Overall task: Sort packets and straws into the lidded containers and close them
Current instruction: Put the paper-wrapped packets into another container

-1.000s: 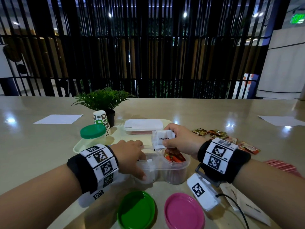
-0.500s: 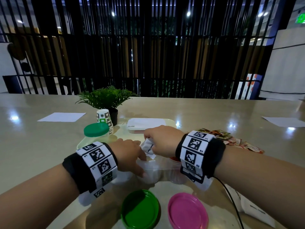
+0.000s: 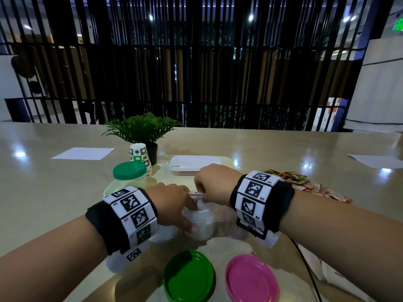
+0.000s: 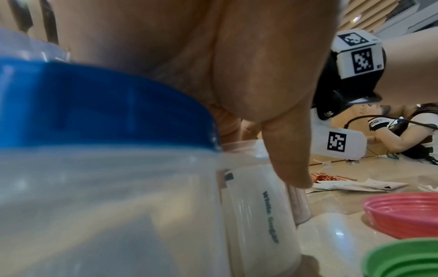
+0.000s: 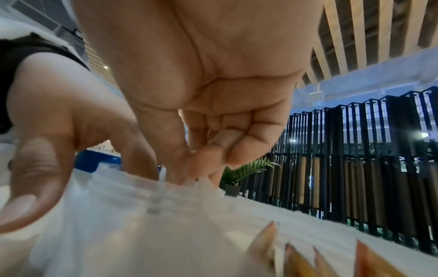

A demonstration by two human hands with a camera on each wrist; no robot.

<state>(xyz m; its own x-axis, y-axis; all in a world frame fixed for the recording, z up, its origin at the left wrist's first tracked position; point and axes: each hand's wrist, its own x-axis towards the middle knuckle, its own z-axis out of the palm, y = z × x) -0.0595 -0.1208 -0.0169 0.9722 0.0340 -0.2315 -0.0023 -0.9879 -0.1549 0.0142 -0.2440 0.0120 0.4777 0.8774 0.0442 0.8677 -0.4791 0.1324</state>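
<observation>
A clear open container (image 3: 201, 225) stands at the table's near middle, with white sugar packets (image 4: 260, 215) inside. My left hand (image 3: 185, 214) grips its left side, fingers curled round the wall. My right hand (image 3: 199, 192) is over its mouth and pinches a white sugar packet (image 5: 163, 174) that pokes into the rim. The right wrist hides a second open container with orange-red sauce packets (image 5: 296, 258). A green lid (image 3: 188, 275) and a pink lid (image 3: 251, 277) lie upside down in front. Red straws (image 4: 398, 178) lie on the table to the right.
A blue-lidded container (image 4: 94, 105) sits under my left wrist. On the pale tray (image 3: 229, 159) are a green-lidded jar (image 3: 129, 173) and a flat white box (image 3: 194, 164). Loose sauce packets (image 3: 305, 186) lie at right. Paper cups (image 3: 141, 155) and a potted plant (image 3: 141, 129) stand behind.
My right hand has carried the white packet left and down, from above the sauce-packet container to the mouth of the sugar container. My left hand has kept its grip.
</observation>
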